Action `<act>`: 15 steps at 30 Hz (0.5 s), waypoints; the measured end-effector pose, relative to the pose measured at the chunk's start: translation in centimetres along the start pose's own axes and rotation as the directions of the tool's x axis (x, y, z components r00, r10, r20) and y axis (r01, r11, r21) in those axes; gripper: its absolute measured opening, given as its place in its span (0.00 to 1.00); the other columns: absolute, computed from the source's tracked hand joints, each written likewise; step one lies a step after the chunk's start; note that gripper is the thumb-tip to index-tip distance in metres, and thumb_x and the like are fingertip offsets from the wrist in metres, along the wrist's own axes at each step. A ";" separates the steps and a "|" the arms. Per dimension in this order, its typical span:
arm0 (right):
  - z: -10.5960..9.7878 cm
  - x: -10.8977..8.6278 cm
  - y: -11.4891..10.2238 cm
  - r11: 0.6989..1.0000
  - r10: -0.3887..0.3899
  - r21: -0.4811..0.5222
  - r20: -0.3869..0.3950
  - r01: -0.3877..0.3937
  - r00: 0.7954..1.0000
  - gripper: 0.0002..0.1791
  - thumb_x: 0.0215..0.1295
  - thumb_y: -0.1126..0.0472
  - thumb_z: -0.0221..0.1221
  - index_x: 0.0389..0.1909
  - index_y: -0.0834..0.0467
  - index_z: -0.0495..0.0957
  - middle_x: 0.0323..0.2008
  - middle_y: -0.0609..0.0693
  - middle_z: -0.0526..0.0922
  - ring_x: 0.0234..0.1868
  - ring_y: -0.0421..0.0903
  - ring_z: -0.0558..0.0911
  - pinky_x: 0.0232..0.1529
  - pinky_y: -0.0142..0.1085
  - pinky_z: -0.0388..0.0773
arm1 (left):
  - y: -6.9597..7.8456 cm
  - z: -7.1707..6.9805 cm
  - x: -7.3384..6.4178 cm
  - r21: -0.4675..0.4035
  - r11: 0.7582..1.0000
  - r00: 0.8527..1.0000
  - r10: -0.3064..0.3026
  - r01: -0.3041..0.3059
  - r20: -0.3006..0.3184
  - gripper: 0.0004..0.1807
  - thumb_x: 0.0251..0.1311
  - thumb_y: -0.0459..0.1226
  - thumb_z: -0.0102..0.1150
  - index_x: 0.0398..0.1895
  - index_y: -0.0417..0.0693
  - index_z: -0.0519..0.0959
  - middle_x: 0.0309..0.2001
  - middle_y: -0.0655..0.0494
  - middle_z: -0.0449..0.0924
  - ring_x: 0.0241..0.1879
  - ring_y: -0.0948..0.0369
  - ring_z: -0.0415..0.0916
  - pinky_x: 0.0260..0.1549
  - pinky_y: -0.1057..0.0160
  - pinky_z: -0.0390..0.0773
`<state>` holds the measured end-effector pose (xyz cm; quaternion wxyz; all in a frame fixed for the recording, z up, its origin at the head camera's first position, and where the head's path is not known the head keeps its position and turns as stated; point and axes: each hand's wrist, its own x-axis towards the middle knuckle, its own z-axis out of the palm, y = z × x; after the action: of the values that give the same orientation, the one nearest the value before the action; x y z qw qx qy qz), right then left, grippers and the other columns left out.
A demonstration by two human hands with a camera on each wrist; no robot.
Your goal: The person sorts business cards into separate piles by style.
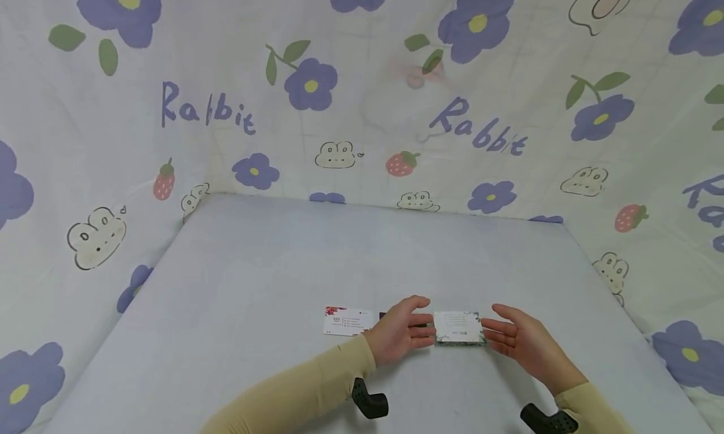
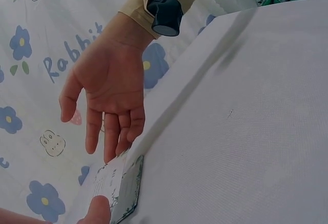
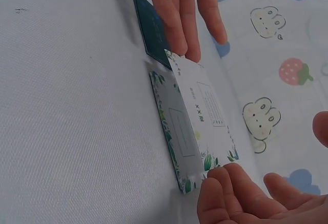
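My left hand (image 1: 400,330) and my right hand (image 1: 523,340) face each other across a white card with green leaf print (image 1: 459,326). Their fingers are extended, with the fingertips at the card's two short ends. In the right wrist view this upper card (image 3: 202,106) sits askew over another leaf-printed card or stack (image 3: 171,126). A dark teal card (image 3: 149,26) lies beside it, partly hidden by my left hand. Further left is a white card with red flowers (image 1: 346,321). Only a thumb of my left hand (image 2: 98,211) shows clearly in its own wrist view.
The cards lie on a white-covered table (image 1: 271,264). A curtain printed with flowers and rabbits (image 1: 367,107) surrounds its back and sides. Black wrist cameras, one on the left sleeve (image 1: 370,399) and one on the right sleeve (image 1: 548,419), hang below the forearms.
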<state>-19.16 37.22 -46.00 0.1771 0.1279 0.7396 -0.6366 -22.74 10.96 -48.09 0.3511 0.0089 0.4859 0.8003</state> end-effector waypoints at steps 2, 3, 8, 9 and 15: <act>-0.1 0.0 0.1 1.000 -0.003 -0.004 0.000 0.003 1.000 0.42 0.82 0.43 0.39 0.81 0.66 0.37 0.69 0.62 0.75 0.50 0.34 0.82 0.53 0.31 0.80 | -0.1 0.0 0.1 -0.004 1.000 1.000 -0.002 0.002 -0.004 0.38 0.73 0.46 0.49 0.81 0.42 0.52 0.76 0.26 0.54 0.75 0.33 0.58 0.72 0.45 0.68; -0.1 0.0 0.1 1.000 -0.004 -0.006 -0.003 0.004 1.000 0.42 0.82 0.43 0.39 0.81 0.66 0.38 0.69 0.62 0.75 0.50 0.34 0.82 0.52 0.31 0.81 | -0.2 0.1 0.2 -0.005 1.000 1.000 -0.003 0.003 -0.005 0.38 0.73 0.46 0.49 0.80 0.41 0.53 0.76 0.26 0.54 0.75 0.33 0.58 0.72 0.45 0.68; -0.1 0.0 0.3 1.000 -0.003 -0.012 -0.030 0.003 1.000 0.43 0.81 0.42 0.40 0.81 0.66 0.39 0.71 0.66 0.71 0.52 0.35 0.82 0.52 0.31 0.81 | -0.4 0.3 0.7 0.005 1.000 1.000 -0.009 0.009 -0.003 0.38 0.72 0.47 0.49 0.80 0.41 0.55 0.76 0.27 0.55 0.75 0.34 0.58 0.72 0.44 0.68; -0.1 0.0 0.3 1.000 -0.005 -0.018 -0.030 0.004 1.000 0.43 0.81 0.42 0.40 0.81 0.66 0.39 0.73 0.68 0.68 0.53 0.35 0.82 0.53 0.31 0.80 | -0.5 0.3 0.8 0.008 1.000 1.000 -0.011 0.011 0.000 0.38 0.72 0.48 0.49 0.80 0.42 0.55 0.77 0.27 0.55 0.75 0.35 0.58 0.72 0.44 0.67; -0.1 0.0 0.4 1.000 -0.005 -0.026 -0.029 0.004 1.000 0.43 0.82 0.41 0.40 0.81 0.67 0.38 0.76 0.72 0.59 0.56 0.37 0.81 0.57 0.33 0.80 | -0.5 0.3 1.2 0.025 1.000 1.000 -0.015 0.015 -0.002 0.38 0.72 0.49 0.49 0.80 0.43 0.56 0.76 0.26 0.55 0.75 0.35 0.58 0.72 0.44 0.68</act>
<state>-19.00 37.36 -46.39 0.1666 0.1334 0.7506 -0.6254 -23.23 12.03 -48.75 0.3564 0.0088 0.4962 0.7916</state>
